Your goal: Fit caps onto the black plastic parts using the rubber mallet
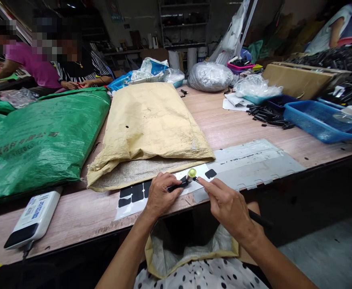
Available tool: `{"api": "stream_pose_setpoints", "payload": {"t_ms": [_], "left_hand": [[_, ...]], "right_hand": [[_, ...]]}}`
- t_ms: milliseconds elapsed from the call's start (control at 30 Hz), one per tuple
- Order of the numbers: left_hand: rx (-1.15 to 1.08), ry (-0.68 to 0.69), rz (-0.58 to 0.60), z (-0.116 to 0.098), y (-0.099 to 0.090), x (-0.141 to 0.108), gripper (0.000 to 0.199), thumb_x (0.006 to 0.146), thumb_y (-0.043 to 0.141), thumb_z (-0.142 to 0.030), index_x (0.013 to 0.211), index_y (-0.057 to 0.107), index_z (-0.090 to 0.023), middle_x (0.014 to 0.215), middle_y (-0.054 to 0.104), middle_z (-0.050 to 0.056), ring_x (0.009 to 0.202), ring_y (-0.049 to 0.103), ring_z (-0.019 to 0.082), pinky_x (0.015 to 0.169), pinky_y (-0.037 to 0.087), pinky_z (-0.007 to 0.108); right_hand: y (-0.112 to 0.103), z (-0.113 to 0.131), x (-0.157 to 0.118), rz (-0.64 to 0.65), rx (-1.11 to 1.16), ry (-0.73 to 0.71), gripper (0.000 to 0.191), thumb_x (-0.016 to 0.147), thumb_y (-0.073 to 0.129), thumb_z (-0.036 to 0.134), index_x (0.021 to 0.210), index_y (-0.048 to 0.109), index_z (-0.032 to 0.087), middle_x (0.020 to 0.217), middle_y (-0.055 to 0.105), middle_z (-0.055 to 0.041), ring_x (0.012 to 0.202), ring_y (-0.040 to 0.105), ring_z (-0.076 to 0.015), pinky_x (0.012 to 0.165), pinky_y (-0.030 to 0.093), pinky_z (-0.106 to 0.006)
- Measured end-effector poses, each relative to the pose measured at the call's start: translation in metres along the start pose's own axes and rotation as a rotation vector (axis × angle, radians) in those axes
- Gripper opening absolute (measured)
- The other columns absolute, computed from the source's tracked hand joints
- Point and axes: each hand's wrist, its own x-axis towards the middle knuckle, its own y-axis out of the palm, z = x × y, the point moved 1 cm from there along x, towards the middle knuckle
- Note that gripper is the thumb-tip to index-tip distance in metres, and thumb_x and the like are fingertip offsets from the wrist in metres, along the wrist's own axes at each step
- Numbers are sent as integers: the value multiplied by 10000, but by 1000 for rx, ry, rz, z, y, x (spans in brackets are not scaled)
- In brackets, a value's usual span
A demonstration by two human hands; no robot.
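Note:
My left hand (161, 192) is closed on a small black-handled piece with a silver collar and a round yellow-green end (191, 174), held just above the table edge. My right hand (228, 202) is closed round a slim black stick-like tool (260, 219). Its rear end sticks out behind the hand. The right fingertips are close to the yellow-green end, where a small dark tip shows; I cannot tell whether it touches. Beneath the hands lies a white sheet with black rounded stickers (138, 192). One loose black sticker (211, 173) lies to the right.
A yellow woven sack (151, 124) lies ahead, with a green sack (40, 140) to its left. A white power bank (34, 218) with a cable sits front left. Grey sheeting (254, 164) covers the right edge. A blue tray (317, 118) stands farther right. An open sack (190, 261) rests on my lap.

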Motion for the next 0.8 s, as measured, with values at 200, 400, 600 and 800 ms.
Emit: {"api": "stream_pose_setpoints", "payload": {"t_ms": [200, 400, 600, 800], "left_hand": [[20, -14, -3, 0, 0, 0, 122, 775, 782, -166, 876, 783, -235, 884, 735, 15, 882, 630, 206, 876, 448, 383], [74, -38, 1, 0, 0, 2, 180, 778, 759, -160, 943, 785, -228, 916, 721, 25, 896, 617, 216, 878, 454, 385], [98, -66, 21, 2, -1, 1, 204, 780, 747, -170, 974, 782, -223, 906, 703, 32, 901, 598, 225, 863, 455, 387], [62, -57, 57, 4, -2, 1, 170, 882, 682, -249, 1027, 769, -242, 945, 725, 30, 924, 605, 228, 867, 435, 395]], "right_hand": [[-19, -1, 13, -179, 165, 39, 443, 996, 486, 141, 1394, 610, 292, 1002, 709, -33, 877, 683, -151, 815, 512, -251], [-18, -8, 14, -222, 195, 113, 381, 1010, 493, 197, 1352, 643, 274, 1100, 731, -46, 981, 696, -169, 891, 519, -275], [-13, -25, 8, -233, 104, 193, 366, 1004, 508, 222, 1327, 662, 299, 1102, 737, -29, 951, 692, -172, 830, 500, -278], [-12, -82, 31, -260, -288, 314, 393, 939, 536, 129, 1252, 720, 280, 929, 714, -34, 852, 619, -194, 718, 395, -310]]}}
